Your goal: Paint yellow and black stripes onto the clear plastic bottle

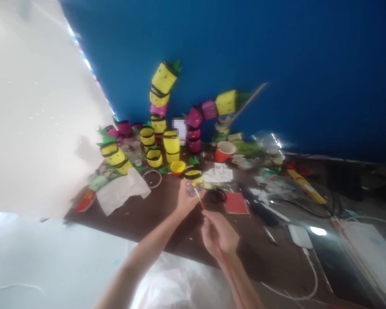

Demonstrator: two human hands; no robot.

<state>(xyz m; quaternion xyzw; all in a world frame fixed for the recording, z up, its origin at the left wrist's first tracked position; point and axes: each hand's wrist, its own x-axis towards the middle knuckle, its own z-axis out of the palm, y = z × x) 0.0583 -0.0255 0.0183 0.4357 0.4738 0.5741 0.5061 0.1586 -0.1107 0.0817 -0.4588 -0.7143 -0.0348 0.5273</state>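
My left hand [187,199] is wrapped round a small clear plastic piece [193,184], which looks like a cut bottle bottom. A yellow ring with a black rim [193,173] shows just above that piece; I cannot tell whether the two are joined. In my right hand [221,234] is a thin paintbrush [200,201] with a red handle, its fingers pinched round it. The brush tip points up and left to the clear piece, at or very near it. Just beyond my left hand stands a small yellow bowl [178,168]. The picture is somewhat blurred.
Yellow and magenta segmented shapes [172,146] stand at the back against the blue wall. A red cup [224,151], crumpled tissue [218,172], red square [236,203] and yellow cutter [306,186] lie rightward. White paper [124,191] and a tape ring [152,179] lie left.
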